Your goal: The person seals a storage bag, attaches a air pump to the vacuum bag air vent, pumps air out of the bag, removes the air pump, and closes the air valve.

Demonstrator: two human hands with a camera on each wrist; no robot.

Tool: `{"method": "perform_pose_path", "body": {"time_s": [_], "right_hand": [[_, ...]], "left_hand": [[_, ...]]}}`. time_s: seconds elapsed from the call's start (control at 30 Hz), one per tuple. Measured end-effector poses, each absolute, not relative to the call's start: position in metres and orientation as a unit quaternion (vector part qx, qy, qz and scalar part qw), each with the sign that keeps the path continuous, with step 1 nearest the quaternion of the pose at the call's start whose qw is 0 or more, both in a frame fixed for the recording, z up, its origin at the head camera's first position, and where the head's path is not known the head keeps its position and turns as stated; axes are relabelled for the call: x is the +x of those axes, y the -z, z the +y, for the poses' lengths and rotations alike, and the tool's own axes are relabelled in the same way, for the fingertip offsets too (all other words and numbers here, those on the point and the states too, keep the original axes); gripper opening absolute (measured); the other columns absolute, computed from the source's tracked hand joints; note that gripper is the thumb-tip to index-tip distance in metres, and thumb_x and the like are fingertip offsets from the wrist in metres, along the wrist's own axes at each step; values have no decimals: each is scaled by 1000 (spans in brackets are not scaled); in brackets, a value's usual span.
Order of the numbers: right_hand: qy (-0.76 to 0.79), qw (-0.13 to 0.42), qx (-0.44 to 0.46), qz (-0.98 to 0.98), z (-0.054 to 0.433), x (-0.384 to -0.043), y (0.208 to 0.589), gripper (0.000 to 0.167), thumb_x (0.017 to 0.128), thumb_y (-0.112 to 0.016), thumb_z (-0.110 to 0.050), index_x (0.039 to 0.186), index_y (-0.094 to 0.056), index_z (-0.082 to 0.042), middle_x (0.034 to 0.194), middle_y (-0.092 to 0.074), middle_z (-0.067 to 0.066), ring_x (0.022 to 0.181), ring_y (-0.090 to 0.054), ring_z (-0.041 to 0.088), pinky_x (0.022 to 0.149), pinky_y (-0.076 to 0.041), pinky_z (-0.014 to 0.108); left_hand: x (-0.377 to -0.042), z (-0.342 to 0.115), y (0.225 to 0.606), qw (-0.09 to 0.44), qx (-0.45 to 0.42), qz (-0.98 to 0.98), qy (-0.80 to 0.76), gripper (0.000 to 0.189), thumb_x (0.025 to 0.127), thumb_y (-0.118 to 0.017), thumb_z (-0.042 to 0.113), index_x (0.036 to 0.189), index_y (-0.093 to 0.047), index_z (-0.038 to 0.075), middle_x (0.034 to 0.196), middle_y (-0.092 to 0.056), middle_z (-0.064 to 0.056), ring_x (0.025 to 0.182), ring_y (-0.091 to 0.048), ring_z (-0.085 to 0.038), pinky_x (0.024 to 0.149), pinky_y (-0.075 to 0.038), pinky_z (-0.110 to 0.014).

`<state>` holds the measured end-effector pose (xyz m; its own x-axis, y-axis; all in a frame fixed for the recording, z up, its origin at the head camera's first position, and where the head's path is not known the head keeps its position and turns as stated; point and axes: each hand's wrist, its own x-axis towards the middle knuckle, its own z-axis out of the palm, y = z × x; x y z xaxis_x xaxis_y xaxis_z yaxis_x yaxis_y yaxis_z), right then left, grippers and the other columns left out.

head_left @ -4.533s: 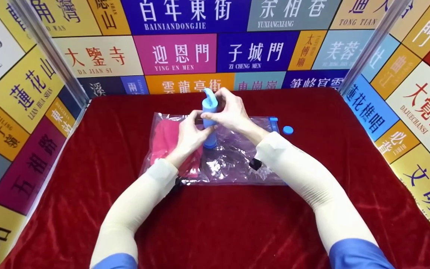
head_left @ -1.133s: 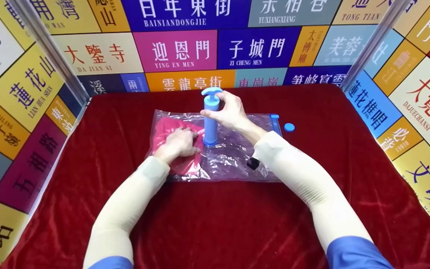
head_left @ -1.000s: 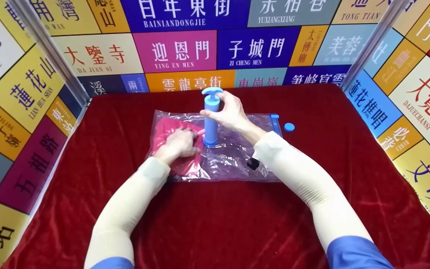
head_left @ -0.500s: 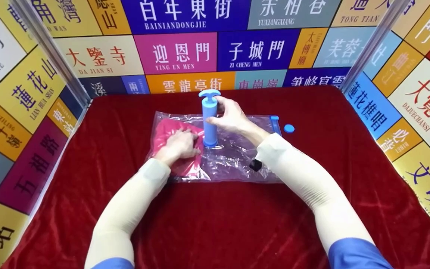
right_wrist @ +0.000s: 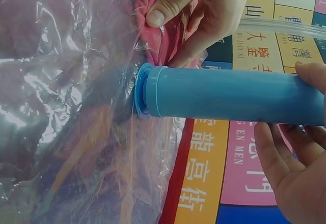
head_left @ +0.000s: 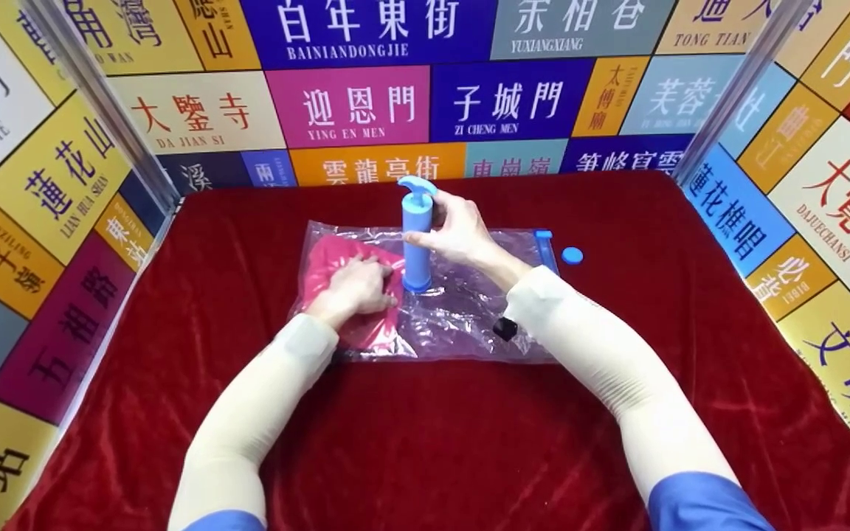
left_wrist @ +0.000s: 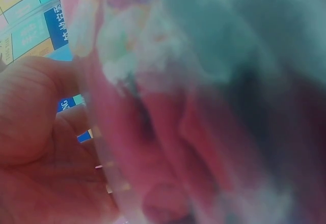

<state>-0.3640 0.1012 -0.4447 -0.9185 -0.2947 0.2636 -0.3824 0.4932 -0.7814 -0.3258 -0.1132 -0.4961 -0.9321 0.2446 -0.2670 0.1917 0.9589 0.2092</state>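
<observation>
A blue hand pump (head_left: 417, 243) stands upright on a clear plastic bag (head_left: 454, 335). Thumb and fingers of my right hand (head_left: 463, 232) grip its barrel near the top, just under the T-shaped handle (head_left: 416, 184). In the right wrist view, the pump's foot meets a round blue valve (right_wrist: 142, 91) on the bag. Folded pink cloth (head_left: 327, 258) fills the bag's left part. My left hand (head_left: 355, 287) presses on the cloth through the plastic, fingers spread, beside the pump's base. The left wrist view is hazy, with the palm (left_wrist: 30, 117) next to the bagged cloth.
A round blue cap (head_left: 572, 256) lies right of the bag on the red velvet cloth (head_left: 432, 442). A blue slider strip (head_left: 545, 243) runs along the bag's right edge. Panels with Chinese lettering (head_left: 355, 103) enclose the table at the back and sides.
Both hands were on the pump at first; the left has moved down onto the pink cloth. My right hand has stayed at the pump's top, and the handle has turned a little.
</observation>
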Motion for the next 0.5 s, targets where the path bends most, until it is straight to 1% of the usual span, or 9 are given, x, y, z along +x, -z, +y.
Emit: {"method": "perform_pose_path", "body": {"time_s": [0.07, 0.1, 0.2, 0.33, 0.4, 0.5], "right_hand": [[-453, 60, 196, -867, 100, -363, 445, 75, 85, -100, -33, 152, -69, -23, 117, -86, 11, 100, -81, 28, 85, -64, 38], [-447, 67, 194, -871, 99, -363, 445, 74, 84, -100, -35, 149, -70, -21, 116, -86, 11, 100, -81, 27, 86, -64, 38], [-431, 86, 179, -880, 95, -363, 445, 65, 80, -101, -39, 135, -74, -16, 112, -86, 10, 97, -79, 25, 86, -62, 38], [-410, 97, 162, -892, 91, -363, 444, 59, 78, -102, -43, 122, -74, -15, 105, -84, 9, 90, -73, 24, 79, -56, 37], [-399, 100, 155, -898, 89, -363, 444, 59, 78, -102, -47, 120, -73, -16, 101, -82, 9, 88, -70, 25, 76, -53, 37], [-390, 97, 151, -903, 89, -363, 444, 62, 79, -100, -52, 123, -73, -17, 103, -81, 7, 91, -70, 25, 79, -54, 38]], "left_hand": [[-326, -113, 496, 144, 114, 979, -86, 71, 101, -81, 40, 165, -57, 19, 183, -38, -18, 174, -28, -46, 135, -32, -73], [-326, -113, 496, 143, 114, 979, -85, 70, 101, -81, 40, 164, -58, 19, 182, -39, -19, 173, -29, -46, 135, -34, -73], [-325, -113, 495, 141, 115, 980, -84, 70, 101, -81, 40, 163, -59, 17, 182, -39, -19, 173, -29, -45, 136, -34, -71], [-326, -114, 495, 143, 113, 980, -85, 72, 100, -83, 41, 163, -58, 16, 183, -36, -19, 175, -26, -44, 138, -30, -69], [-327, -113, 497, 143, 114, 980, -83, 72, 100, -83, 41, 163, -58, 16, 183, -36, -19, 175, -26, -44, 138, -31, -69], [-328, -113, 498, 135, 114, 981, -82, 68, 99, -84, 42, 158, -63, 18, 177, -48, -19, 171, -35, -45, 133, -40, -70]]}}
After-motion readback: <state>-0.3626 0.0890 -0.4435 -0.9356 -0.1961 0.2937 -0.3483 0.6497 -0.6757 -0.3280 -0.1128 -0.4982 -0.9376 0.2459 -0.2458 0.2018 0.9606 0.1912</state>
